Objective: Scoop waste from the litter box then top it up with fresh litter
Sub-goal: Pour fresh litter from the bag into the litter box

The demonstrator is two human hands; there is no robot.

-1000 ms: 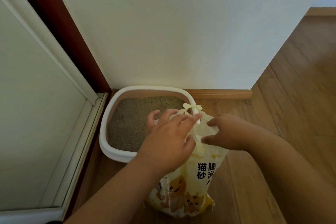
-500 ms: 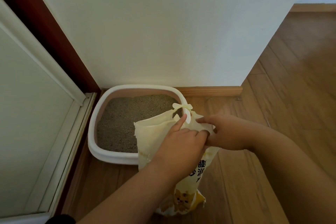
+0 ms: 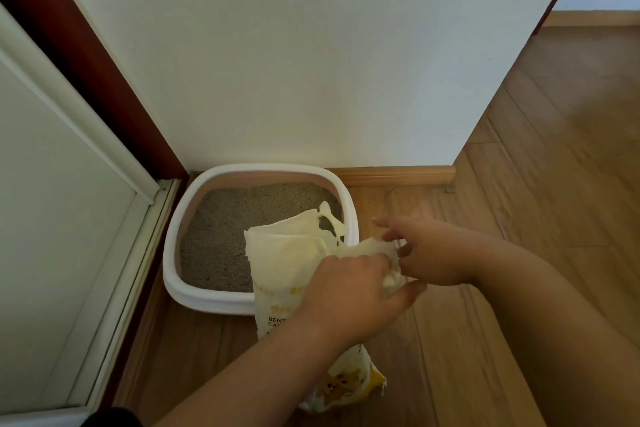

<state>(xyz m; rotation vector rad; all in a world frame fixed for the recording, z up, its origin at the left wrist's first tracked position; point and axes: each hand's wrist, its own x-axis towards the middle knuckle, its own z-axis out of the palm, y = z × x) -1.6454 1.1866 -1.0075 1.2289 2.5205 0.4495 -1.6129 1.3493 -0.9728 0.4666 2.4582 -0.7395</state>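
Paper litter bag [image 3: 284,253] upright on floor, touching litter box [image 3: 349,211] front-right rim. Left hand [image 3: 349,291] and right hand [image 3: 429,253] both pinching torn mouth. Uneven pull likely rips side, spilling litter onto wood floor [image 3: 519,253].

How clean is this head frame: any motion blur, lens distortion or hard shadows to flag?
Head view: right hand fingertips smear with motion blur, as does the floor at right; the left hand on the litter bag is sharper. Wide-angle bend curves the wall edges and door frame. Light is soft and dim, without glare; the litter box reads clearly.
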